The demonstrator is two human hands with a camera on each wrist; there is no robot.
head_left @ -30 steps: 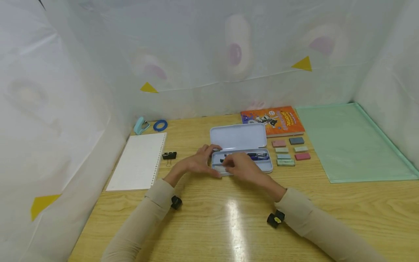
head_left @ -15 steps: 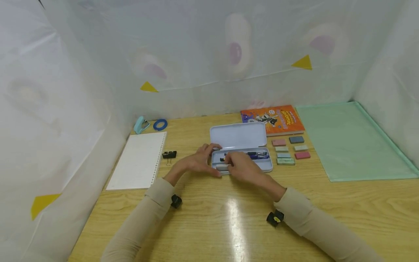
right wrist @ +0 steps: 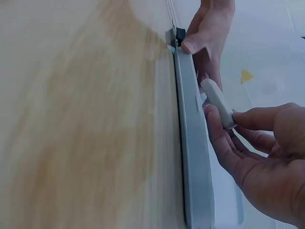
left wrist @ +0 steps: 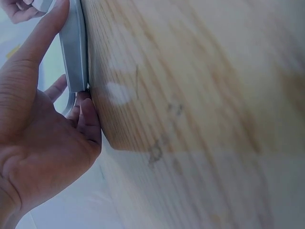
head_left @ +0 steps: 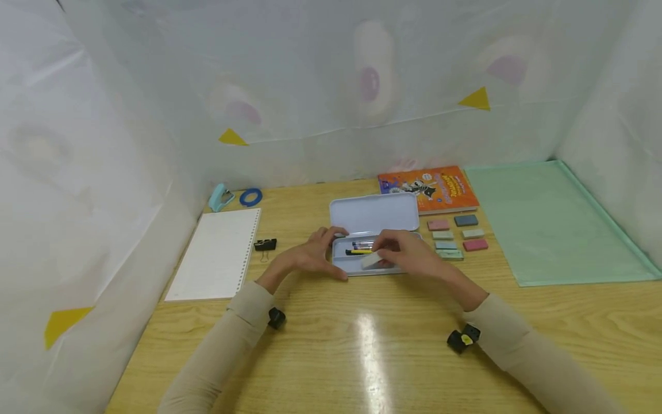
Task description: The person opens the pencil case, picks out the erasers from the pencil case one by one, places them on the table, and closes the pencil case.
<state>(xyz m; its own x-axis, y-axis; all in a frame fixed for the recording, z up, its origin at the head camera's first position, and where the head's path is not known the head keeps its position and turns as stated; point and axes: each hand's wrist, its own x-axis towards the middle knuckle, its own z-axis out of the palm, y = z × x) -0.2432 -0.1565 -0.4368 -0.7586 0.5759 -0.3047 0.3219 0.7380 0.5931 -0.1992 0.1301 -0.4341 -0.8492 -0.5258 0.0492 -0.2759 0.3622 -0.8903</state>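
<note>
An open pale-blue pencil case [head_left: 338, 265] lies at the table's middle, its lid [head_left: 374, 213] tipped back. My left hand [head_left: 312, 255] grips its left end, thumb at the front edge and fingers at the back corner, as the left wrist view also shows. Above the front compartment, my right hand [head_left: 411, 253] pinches a white eraser [head_left: 370, 260] between thumb and fingers. That eraser [right wrist: 218, 102] is tilted and clear of the case in the right wrist view. Pens [head_left: 362, 245] and a yellow-and-black pen-like item [head_left: 358, 252] lie in the rear compartment, partly hidden by my right hand.
Several erasers [head_left: 438, 225] stand in rows right of the case. Behind it lies an orange book [head_left: 450, 190]; a green mat [head_left: 564, 230] is far right. At left are a notepad [head_left: 214, 253], a binder clip [head_left: 265, 245], blue tape [head_left: 250, 197] and a light-blue stapler [head_left: 220, 198].
My right hand has lifted the white eraser from the front compartment's left end and moved right with it. The yellow-and-black item has come into sight. My left hand stays put.
</note>
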